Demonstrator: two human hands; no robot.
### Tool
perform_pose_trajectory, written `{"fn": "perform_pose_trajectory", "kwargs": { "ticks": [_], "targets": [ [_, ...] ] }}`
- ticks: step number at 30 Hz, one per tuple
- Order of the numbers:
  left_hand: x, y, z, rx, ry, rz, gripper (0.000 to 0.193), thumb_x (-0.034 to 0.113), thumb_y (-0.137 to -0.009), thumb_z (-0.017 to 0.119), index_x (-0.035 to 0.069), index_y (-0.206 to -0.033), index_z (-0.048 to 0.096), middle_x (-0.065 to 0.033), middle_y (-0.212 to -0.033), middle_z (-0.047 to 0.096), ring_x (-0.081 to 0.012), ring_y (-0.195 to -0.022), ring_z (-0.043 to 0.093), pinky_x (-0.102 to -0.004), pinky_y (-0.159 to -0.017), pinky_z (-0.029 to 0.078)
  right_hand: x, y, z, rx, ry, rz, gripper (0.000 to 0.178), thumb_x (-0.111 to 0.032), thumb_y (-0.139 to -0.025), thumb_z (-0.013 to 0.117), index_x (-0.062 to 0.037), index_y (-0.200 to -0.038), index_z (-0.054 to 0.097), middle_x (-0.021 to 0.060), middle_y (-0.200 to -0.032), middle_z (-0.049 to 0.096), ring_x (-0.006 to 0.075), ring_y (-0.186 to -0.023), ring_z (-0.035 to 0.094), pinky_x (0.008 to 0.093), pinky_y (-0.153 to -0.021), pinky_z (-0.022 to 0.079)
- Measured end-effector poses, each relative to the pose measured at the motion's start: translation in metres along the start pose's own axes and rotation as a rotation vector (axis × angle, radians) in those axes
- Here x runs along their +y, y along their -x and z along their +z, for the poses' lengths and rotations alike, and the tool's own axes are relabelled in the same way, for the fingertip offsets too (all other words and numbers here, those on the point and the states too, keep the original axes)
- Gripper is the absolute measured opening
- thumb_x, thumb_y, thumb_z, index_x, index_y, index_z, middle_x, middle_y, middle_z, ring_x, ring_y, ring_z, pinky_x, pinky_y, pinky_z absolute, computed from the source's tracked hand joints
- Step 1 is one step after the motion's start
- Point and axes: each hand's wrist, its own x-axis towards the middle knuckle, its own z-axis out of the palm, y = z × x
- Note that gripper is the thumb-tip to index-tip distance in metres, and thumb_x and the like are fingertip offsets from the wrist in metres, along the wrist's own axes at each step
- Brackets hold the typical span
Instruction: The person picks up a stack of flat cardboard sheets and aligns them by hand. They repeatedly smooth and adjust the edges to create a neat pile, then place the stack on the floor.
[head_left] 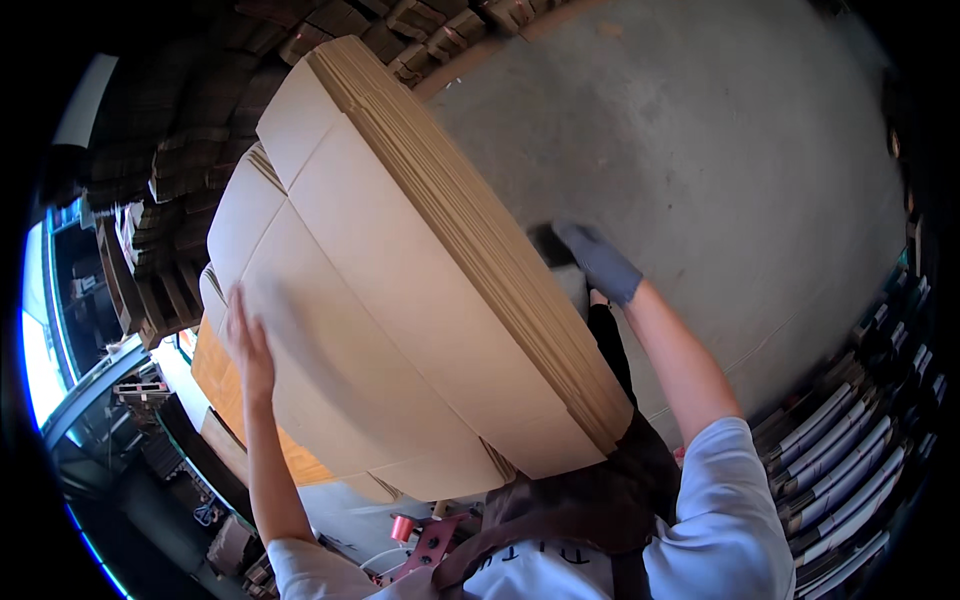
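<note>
A thick stack of flattened brown cardboard boxes [370,270] fills the middle of the view, slanting from upper left down to my apron. Its layered edges face right. My left hand [248,345] rests on the stack's left part, fingers stretched out and nothing gripped. Past the stack's right edge is my right hand [597,262], in a grey glove and somewhat blurred. A dark object [548,244] shows beside its fingers; whether the hand holds it I cannot tell. Part of my leg in black trousers [610,350] shows below that hand.
An orange-brown wooden surface [215,375] shows under the stack's left side. Piles of folded cardboard [190,150] stand at the far left, by a wooden pallet [165,305]. Rows of pale-edged sheets [840,440] lie at lower right. Near my waist is a red machine part [430,545].
</note>
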Motion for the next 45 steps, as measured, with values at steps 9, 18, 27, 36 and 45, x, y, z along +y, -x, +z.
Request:
{"fn": "perform_pose_trajectory", "kwargs": {
  "ticks": [9,18,27,36,45],
  "targets": [
    [0.336,-0.14,0.057,-0.948,-0.217,0.924,0.053,0.039,-0.104,0.054,0.007,-0.146,0.054,-0.0123,-0.156,0.05,-0.0301,-0.15,0.039,-0.0559,-0.126,0.019,0.074,0.028,0.006,-0.328,-0.47,0.059,0.043,-0.043,-0.105,0.058,-0.0049,-0.119,0.073,-0.0077,-0.081,0.058,0.0024,-0.069,0.045,0.0193,-0.061,0.037],
    [0.339,-0.138,0.06,-1.088,-0.278,0.9,0.048,0.037,-0.102,0.059,0.013,-0.143,0.059,-0.0098,-0.148,0.058,-0.0277,-0.147,0.043,-0.0562,-0.127,0.02,0.068,0.022,0.034,-0.355,-0.617,-0.004,0.028,-0.028,-0.106,0.06,-0.004,-0.114,0.071,-0.0024,-0.097,0.061,0.0067,-0.089,0.058,0.0237,-0.078,0.049],
    [0.33,-0.137,0.06,-1.057,-0.211,0.912,0.047,0.033,-0.098,0.066,0.013,-0.141,0.062,-0.0069,-0.149,0.058,-0.0254,-0.147,0.044,-0.0575,-0.127,0.022,0.063,0.013,0.023,-0.536,-0.601,0.077,0.028,-0.029,-0.107,0.059,-0.005,-0.116,0.07,-0.0019,-0.103,0.062,0.0087,-0.091,0.058,0.0271,-0.081,0.051],
    [0.328,-0.135,0.059,-1.023,-0.155,0.908,0.042,0.028,-0.093,0.072,0.009,-0.13,0.065,-0.0089,-0.136,0.062,-0.0285,-0.14,0.05,-0.0586,-0.125,0.025,0.069,0.013,0.024,-0.539,-0.492,-0.021,0.03,-0.026,-0.108,0.056,-0.0038,-0.124,0.068,0.001,-0.105,0.063,0.0107,-0.098,0.061,0.0282,-0.085,0.052],
    [0.344,-0.137,0.063,-0.988,-0.185,0.941,0.03,0.026,-0.089,0.076,0.008,-0.111,0.065,-0.0085,-0.112,0.061,-0.0287,-0.12,0.058,-0.0595,-0.124,0.025,0.048,0.007,0.014,-0.424,-0.199,-0.13,0.035,-0.023,-0.103,0.061,-0.0028,-0.131,0.068,0.008,-0.108,0.072,0.0164,-0.096,0.067,0.0317,-0.084,0.056]
  ]
}}
